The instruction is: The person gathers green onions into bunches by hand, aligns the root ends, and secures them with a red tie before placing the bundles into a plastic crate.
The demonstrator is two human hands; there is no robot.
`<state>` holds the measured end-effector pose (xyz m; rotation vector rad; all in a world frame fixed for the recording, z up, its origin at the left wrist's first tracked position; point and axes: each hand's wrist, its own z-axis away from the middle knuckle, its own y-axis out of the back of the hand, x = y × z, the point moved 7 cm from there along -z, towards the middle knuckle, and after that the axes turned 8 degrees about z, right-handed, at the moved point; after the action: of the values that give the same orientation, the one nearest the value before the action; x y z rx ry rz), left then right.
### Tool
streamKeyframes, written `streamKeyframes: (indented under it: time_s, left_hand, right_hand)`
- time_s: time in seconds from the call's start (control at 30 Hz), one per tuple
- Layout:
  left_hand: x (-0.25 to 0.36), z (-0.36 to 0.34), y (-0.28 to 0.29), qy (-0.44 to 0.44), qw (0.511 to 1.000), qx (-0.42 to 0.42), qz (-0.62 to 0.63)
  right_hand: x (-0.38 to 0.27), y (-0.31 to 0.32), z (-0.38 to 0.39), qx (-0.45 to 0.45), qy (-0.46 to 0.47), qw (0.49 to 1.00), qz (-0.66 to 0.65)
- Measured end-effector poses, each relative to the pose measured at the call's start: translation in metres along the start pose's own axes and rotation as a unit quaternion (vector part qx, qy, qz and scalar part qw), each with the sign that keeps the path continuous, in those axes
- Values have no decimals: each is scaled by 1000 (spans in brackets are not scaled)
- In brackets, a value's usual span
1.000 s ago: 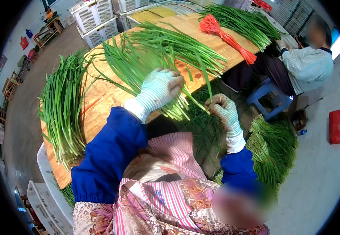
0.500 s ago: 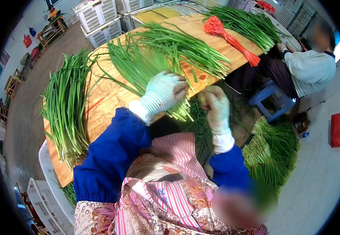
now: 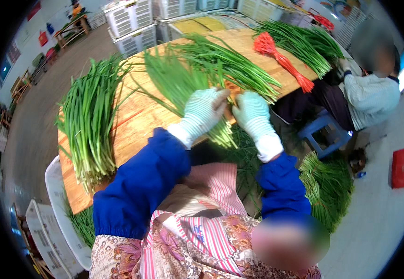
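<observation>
My left hand (image 3: 201,112), in a striped pale-green glove, is closed round a bunch of garlic chives (image 3: 170,80). The leaves fan out over the wooden table and are blurred. Their pale stem ends stick out past the table's near edge, under my hand. My right hand (image 3: 252,115), gloved alike, is right beside it with fingers bent in toward the bunch; whatever its fingertips hold is hidden. Another heap of chives (image 3: 232,65) lies just beyond both hands. A large pile of chives (image 3: 90,128) rests at the table's left end.
Red plastic ties (image 3: 283,63) and more chives (image 3: 299,44) lie on the table (image 3: 132,121) at the right. A co-worker (image 3: 369,95) sits there by a blue stool (image 3: 326,131). Tied chive bundles (image 3: 330,190) are on the floor. White crates (image 3: 130,21) stand behind.
My right hand has moved left and in, from beside the table edge to next to my left hand. The left hand keeps its hold on the chives. The whole view has shifted slightly.
</observation>
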<state>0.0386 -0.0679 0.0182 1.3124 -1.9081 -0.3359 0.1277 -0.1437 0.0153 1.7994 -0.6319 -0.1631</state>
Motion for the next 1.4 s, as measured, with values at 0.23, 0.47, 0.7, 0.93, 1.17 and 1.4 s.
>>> streamKeyframes:
  time_s: [0.23, 0.47, 0.7, 0.93, 1.17, 1.4]
  left_hand:
    - [-5, -8, -15, -130, 978, -144, -82]
    - [9, -7, -7, -89, 982, -82, -143]
    - [9, 1, -6, -57, 989, -50, -129]
    - [8, -16, 0, -61, 995, -64, -41]
    - [-4, -4, -27, -16, 977, -185, -101]
    - [10, -13, -10, -6, 994, -94, 61]
  right_hand:
    - [10, 4, 39, 28, 99, 942, -320]
    - [90, -8, -14, 67, -41, 996, 37]
    - [73, -14, 4, 4, -177, 771, -612]
    - [6, -12, 16, 8, -123, 774, -621]
    - [46, -6, 61, 50, -131, 633, -761]
    - [117, -46, 119, -61, -48, 927, -368]
